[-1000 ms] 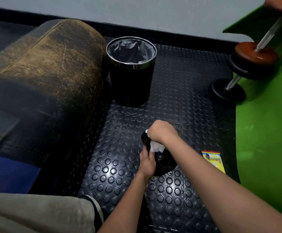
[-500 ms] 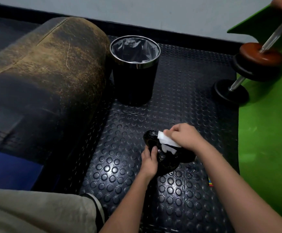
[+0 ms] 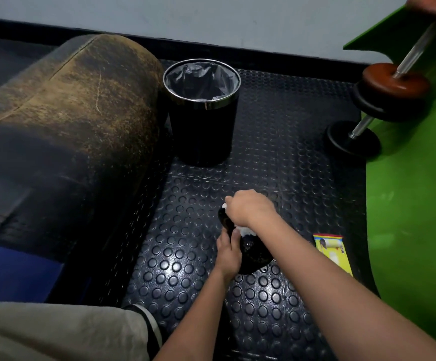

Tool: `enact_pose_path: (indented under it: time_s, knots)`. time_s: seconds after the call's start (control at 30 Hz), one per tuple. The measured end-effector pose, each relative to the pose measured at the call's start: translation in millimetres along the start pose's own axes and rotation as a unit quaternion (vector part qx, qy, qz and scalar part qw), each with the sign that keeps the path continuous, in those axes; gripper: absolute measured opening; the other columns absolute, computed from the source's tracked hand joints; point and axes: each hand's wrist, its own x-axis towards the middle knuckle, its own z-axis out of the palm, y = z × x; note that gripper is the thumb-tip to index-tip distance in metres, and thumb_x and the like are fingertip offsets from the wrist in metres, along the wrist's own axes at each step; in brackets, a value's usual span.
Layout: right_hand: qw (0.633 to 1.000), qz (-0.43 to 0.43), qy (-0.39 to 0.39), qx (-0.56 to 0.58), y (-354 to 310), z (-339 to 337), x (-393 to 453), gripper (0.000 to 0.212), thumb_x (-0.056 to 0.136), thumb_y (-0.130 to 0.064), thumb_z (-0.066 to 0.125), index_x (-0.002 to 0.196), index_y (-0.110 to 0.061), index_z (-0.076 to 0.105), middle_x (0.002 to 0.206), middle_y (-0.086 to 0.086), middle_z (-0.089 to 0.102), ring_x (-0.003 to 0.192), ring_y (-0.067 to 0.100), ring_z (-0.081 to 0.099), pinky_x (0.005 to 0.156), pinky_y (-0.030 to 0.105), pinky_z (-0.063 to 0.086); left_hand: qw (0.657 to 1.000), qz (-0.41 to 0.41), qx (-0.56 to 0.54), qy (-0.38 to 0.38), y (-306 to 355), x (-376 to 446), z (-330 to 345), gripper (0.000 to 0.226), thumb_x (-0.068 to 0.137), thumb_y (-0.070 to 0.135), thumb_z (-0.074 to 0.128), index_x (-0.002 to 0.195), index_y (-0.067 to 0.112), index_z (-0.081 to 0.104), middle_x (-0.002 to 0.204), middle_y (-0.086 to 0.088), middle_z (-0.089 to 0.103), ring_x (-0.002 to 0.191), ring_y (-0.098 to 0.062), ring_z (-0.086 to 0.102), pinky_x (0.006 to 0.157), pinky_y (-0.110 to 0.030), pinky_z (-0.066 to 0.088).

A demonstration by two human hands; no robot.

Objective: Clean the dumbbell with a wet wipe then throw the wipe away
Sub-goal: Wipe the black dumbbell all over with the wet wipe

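A black dumbbell (image 3: 254,252) lies on the studded black rubber floor (image 3: 263,303) in front of me. My left hand (image 3: 229,252) grips its near side, fingers curled round the middle. My right hand (image 3: 250,208) is closed over a white wet wipe (image 3: 246,231) and presses it against the dumbbell's far end; only small bits of the wipe show under the hand. A black bin (image 3: 202,113) with a steel rim and a grey liner stands further away, behind the dumbbell.
A worn brown and black padded roll (image 3: 63,126) fills the left. A yellow wipe packet (image 3: 332,252) lies right of the dumbbell. A green mat (image 3: 414,204) covers the right, with a plate-loaded bar (image 3: 383,100) on its edge. My knee (image 3: 55,332) is bottom left.
My right hand with the wipe has swept from the dumbbell's right side back to its far left end. My left hand has kept its hold.
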Motion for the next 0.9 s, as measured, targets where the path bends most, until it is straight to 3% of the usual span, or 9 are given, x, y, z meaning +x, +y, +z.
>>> enact_pose_path:
  time_s: [0.1,0.27,0.37,0.43,0.5,0.63,0.7,0.77,0.9]
  knots:
    - [0.995,-0.016,0.044,0.086,28,6,-12,0.032,0.096,-0.040,0.046,0.097,-0.013,0.064,0.089,0.003,0.064,0.094,0.027,0.065,0.068,0.034,0.049,1.000,-0.013,0.003,0.001,0,0,0,0.055,0.107,0.042,0.029,0.159,0.028,0.017,0.161,-0.009,0.017,0.150,-0.022,0.016,0.119,-0.032,0.014]
    - [0.969,0.016,0.091,0.228,68,0,-30,0.029,0.074,-0.050,0.077,0.084,-0.023,0.071,0.083,-0.010,0.071,0.081,0.008,0.065,0.075,0.030,0.053,1.000,-0.022,-0.006,-0.002,1,-2,-2,0.056,0.105,0.047,0.029,0.158,0.030,0.019,0.160,-0.006,0.019,0.151,-0.024,0.017,0.121,-0.037,0.015]
    - [0.972,0.049,0.062,0.223,64,1,-25,0.038,0.085,-0.055,0.060,0.087,-0.017,0.063,0.092,-0.001,0.069,0.089,0.017,0.063,0.076,0.034,0.048,1.000,-0.018,-0.001,-0.006,2,-2,-1,0.058,0.105,0.048,0.028,0.159,0.028,0.017,0.162,-0.006,0.017,0.151,-0.022,0.015,0.121,-0.036,0.014]
    - [0.982,0.074,0.021,0.173,50,6,-15,0.049,0.095,-0.051,0.034,0.111,-0.014,0.062,0.120,0.009,0.065,0.109,0.027,0.058,0.087,0.039,0.044,1.000,-0.020,0.006,0.000,1,0,-1,0.057,0.105,0.047,0.028,0.159,0.028,0.017,0.162,-0.008,0.018,0.151,-0.023,0.016,0.121,-0.036,0.014]
    - [0.985,0.113,-0.026,0.131,34,5,-6,0.059,0.098,-0.041,0.020,0.133,-0.009,0.055,0.139,0.016,0.054,0.122,0.031,0.052,0.095,0.041,0.041,1.000,-0.022,0.012,-0.005,2,-1,-2,0.057,0.106,0.046,0.028,0.159,0.027,0.016,0.162,-0.009,0.017,0.151,-0.022,0.015,0.120,-0.035,0.014]
    - [0.992,0.112,-0.057,0.009,3,-3,6,0.046,0.093,-0.028,0.035,0.127,-0.013,0.061,0.131,0.007,0.060,0.110,0.028,0.059,0.080,0.034,0.042,1.000,-0.010,0.009,-0.004,1,-1,-3,0.056,0.107,0.042,0.028,0.159,0.025,0.016,0.158,-0.002,0.019,0.148,-0.016,0.015,0.119,-0.031,0.013]
    - [0.995,0.078,-0.031,-0.049,-10,0,5,0.040,0.092,-0.022,0.040,0.125,-0.014,0.062,0.128,0.006,0.061,0.112,0.028,0.060,0.077,0.035,0.043,0.999,-0.001,0.042,-0.001,-7,3,-1,0.055,0.107,0.035,0.036,0.158,0.022,0.019,0.147,0.003,0.024,0.142,-0.012,0.019,0.120,-0.034,0.015]
    - [0.995,0.057,0.029,-0.070,-17,11,0,0.038,0.095,-0.021,0.039,0.124,-0.012,0.061,0.124,0.007,0.064,0.111,0.029,0.061,0.074,0.036,0.042,0.998,0.007,0.064,0.000,-38,23,0,0.055,0.103,0.025,0.053,0.152,0.014,0.032,0.148,-0.006,0.035,0.144,-0.023,0.030,0.120,-0.046,0.028]
    - [0.980,-0.013,0.198,0.011,-2,33,-23,0.032,0.101,-0.031,0.036,0.117,-0.009,0.054,0.108,0.011,0.069,0.101,0.030,0.064,0.084,0.039,0.045,1.000,-0.014,0.010,0.014,-108,71,11,0.055,0.093,0.033,0.059,0.145,0.020,0.044,0.142,-0.016,0.048,0.137,-0.035,0.044,0.109,-0.057,0.042]
